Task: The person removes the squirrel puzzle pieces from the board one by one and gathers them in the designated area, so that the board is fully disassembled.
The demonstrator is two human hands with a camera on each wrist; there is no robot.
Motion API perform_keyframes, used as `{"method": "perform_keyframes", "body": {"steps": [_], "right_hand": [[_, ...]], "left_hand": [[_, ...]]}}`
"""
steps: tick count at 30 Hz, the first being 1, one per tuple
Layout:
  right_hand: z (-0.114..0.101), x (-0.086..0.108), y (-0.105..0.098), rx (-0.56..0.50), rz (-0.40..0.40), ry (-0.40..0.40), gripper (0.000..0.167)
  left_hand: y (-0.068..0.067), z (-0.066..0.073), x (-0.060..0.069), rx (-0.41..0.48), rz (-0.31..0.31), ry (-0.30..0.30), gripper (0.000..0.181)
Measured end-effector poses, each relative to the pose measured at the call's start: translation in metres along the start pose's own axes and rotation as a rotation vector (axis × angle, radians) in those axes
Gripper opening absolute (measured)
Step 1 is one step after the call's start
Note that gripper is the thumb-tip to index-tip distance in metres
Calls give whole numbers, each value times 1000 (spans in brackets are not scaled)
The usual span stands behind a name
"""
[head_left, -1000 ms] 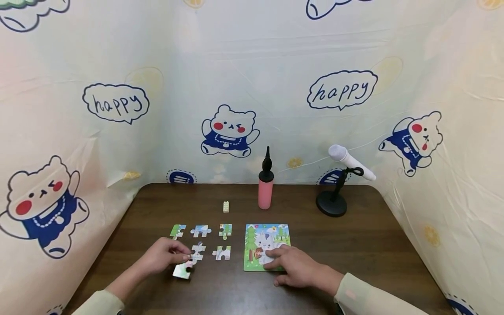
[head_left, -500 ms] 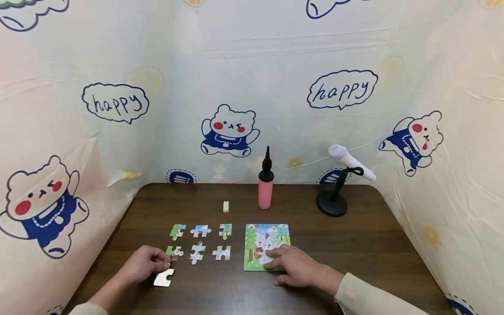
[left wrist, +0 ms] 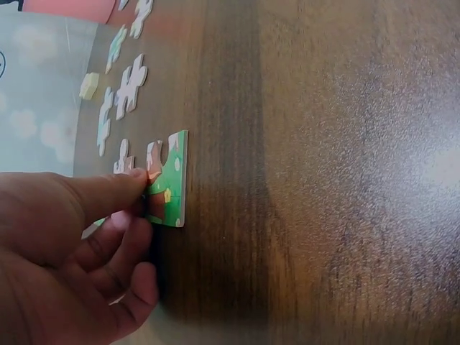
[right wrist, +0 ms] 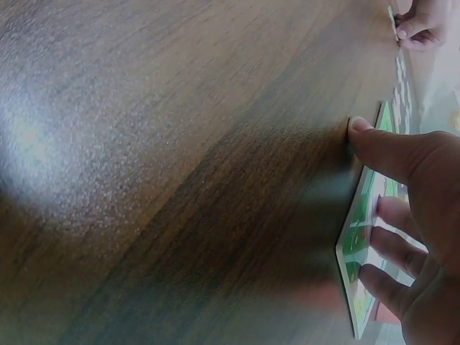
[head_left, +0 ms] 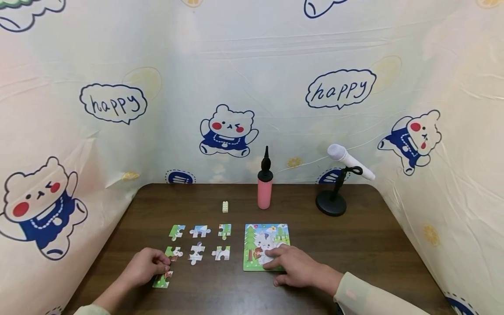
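Observation:
At the near left, my left hand [head_left: 145, 266] pinches a green corner puzzle piece [head_left: 161, 281] between thumb and finger. The left wrist view shows the thumb on the piece's [left wrist: 171, 188] upper edge, with the other fingers curled behind. Just beyond it lies a green and brown puzzle piece [head_left: 173, 253]. To its right are a grey-white piece [head_left: 196, 253] and a pale piece [head_left: 222, 253]. Farther back is a row of pieces [head_left: 200, 231]. My right hand [head_left: 294, 264] rests its fingers on a square squirrel picture board [head_left: 252, 262], its thumb on the table [right wrist: 237, 165].
Behind the pieces lies a small cream toy brick [head_left: 225, 207]. A pink hand pump [head_left: 264, 192] stands upright at the back, with a white microphone [head_left: 350, 162] on a black stand [head_left: 331, 203] to its right. A printed curtain [head_left: 173, 87] surrounds the table.
My left hand has carried the corner piece left and slightly nearer, uncovering the green and brown piece. Glare on the corner piece has gone, so its picture shows. The right hand has stayed put.

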State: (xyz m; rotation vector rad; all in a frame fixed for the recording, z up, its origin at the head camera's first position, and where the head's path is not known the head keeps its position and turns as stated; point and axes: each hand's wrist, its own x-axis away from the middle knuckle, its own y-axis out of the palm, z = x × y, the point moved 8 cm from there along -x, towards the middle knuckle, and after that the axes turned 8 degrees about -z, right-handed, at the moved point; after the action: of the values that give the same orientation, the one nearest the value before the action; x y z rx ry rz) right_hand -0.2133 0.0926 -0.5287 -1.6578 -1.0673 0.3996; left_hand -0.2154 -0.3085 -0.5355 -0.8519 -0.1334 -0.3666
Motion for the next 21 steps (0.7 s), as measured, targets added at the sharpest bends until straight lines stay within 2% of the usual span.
{"method": "perform_keyframes", "body": {"steps": [6,10,12,15,19,21], "right_hand": [[-2,1,0,30,9,-7,45],[-1,3,2,39,6,4,46],[-1,4,4,41,8,8,45],[-2,7,5,58,21,6,44],[-4,9,5,82,45,-1,42],[-5,9,5,83,52,4,42]], "left_hand": [[-2,3,-2,15,-46,-1,5],[-7,18,-8,-20,-38,4,5],[-8,34,-14,-40,-28,21,6],[-4,65,-24,-49,-29,85,7],[10,112,-41,-73,-41,206,8],[21,135,-50,-80,-55,246,8]]}}
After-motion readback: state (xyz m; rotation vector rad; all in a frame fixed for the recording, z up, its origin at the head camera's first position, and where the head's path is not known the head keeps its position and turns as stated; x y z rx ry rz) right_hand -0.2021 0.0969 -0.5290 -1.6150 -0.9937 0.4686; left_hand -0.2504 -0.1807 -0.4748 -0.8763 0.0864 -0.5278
